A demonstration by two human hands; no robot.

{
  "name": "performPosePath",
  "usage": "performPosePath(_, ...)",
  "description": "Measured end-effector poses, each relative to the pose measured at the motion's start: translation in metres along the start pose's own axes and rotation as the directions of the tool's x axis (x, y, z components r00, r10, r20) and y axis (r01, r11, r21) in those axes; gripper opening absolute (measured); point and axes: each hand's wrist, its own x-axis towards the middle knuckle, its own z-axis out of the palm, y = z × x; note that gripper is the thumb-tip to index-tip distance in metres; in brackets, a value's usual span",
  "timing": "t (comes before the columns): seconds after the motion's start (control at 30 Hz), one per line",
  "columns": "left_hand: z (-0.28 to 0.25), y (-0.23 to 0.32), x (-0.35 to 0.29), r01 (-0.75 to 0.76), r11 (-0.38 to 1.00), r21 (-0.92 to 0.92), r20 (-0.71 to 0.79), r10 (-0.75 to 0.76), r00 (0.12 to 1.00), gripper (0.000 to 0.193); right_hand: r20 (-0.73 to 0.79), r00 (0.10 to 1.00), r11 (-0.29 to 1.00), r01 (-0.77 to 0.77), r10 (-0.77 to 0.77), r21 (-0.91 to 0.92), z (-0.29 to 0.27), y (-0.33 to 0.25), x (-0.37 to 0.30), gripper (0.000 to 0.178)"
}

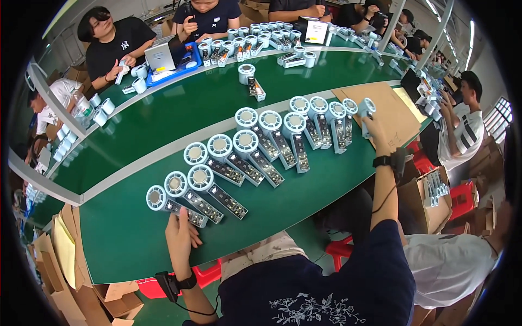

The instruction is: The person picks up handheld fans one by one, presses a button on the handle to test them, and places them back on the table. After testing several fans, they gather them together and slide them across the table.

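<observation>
Light-blue handheld fans with round heads and exposed circuit boards in their handles lie in a slanting row on the green table. At the row's left end, my left hand rests with its fingers apart, fingertips against the handle of the leftmost fan. Past the row's right end, my right hand is closed around the handle of another fan, its head tilted up above a brown cardboard sheet. Nearest to that hand in the row is a fan lying beside others.
Beyond a pale metal rail runs a green belt carrying a lone fan. Several people work across it, near a blue tray and more fans. Red stools and cardboard boxes stand by the table.
</observation>
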Motion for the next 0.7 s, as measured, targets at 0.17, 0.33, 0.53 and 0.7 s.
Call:
performPosePath(0.17, 0.006, -0.004, -0.005, -0.084, 0.996, 0.007, -0.015, 0.084, 0.996, 0.035, 0.371, 0.927, 0.906, 0.202, -0.054, -0.372, -0.007, -0.042, 0.018, 0.029)
performPosePath(0.33, 0.01, -0.013, -0.012, -0.179, 0.983, -0.038, -0.069, 0.176, 0.982, 0.027, 0.056, 0.947, 0.224, 0.132, -0.317, -0.966, 0.02, -0.122, 0.004, 0.027)
performPosePath(0.53, 0.01, -0.018, -0.009, -0.291, 0.955, -0.049, -0.093, 0.286, 0.954, 0.026, 0.531, 0.812, 0.845, 0.446, -0.243, -0.295, 0.159, -0.231, 0.029, 0.049)
performPosePath(0.7, 0.002, -0.021, -0.005, -0.295, 0.951, -0.089, -0.162, 0.278, 0.947, 0.024, 0.639, 0.769, 0.95, 0.204, -0.006, -0.236, 0.267, -0.265, 0.009, 0.061)
